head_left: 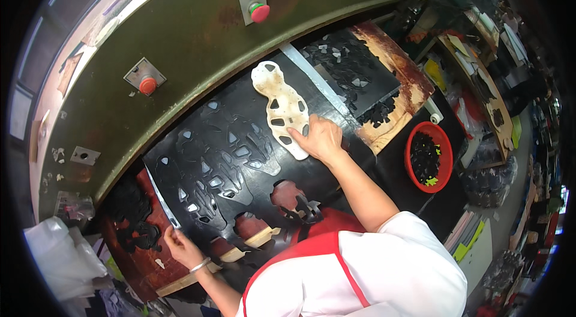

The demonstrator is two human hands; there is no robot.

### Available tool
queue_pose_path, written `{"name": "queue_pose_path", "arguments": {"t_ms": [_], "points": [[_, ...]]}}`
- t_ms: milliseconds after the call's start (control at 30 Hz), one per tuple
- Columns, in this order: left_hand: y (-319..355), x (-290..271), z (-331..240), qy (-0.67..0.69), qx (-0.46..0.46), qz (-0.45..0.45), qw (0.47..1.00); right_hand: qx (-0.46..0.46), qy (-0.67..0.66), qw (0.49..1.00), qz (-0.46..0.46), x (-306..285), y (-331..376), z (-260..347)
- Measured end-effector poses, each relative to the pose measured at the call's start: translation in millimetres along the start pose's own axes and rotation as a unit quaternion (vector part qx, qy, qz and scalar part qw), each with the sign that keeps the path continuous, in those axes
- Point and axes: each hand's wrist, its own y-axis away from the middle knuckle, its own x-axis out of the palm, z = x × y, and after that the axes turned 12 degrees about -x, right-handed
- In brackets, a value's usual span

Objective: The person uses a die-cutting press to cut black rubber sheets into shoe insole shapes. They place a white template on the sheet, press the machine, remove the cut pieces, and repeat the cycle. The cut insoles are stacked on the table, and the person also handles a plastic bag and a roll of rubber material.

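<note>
A cream, sole-shaped plate (pixel 277 92) with several cut-out openings lies on a black sheet (pixel 231 101). My right hand (pixel 321 138) is closed on the plate's near right edge, thumb on top and the other fingers partly hidden. Left of the plate, the sheet is cut into shoe-sole-like outlines (pixel 228 170) with small openings. My left hand (pixel 183 250) is at the sheet's lower left corner, by the end of a pale strip (pixel 161 194). Its fingers are bent together; what they hold, if anything, I cannot make out.
A green machine beam (pixel 198 35) with two red push buttons (pixel 260 12) spans the far side. Black cut pieces (pixel 351 65) are heaped on a board at the right, near a red bowl (pixel 429 156) of black bits. More black pieces (pixel 129 212) lie at the left.
</note>
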Motion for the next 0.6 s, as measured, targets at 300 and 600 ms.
{"name": "queue_pose_path", "arguments": {"t_ms": [300, 600], "points": [[-38, 114, -109, -0.049, 0.156, 0.082, 0.983, -0.025, -0.099, 0.993, 0.065, -21, 6, -40], [-7, 214, -141, -0.135, 0.297, 0.260, 0.909, -0.075, -0.199, 0.977, 0.022, 20, 14, -1]]}}
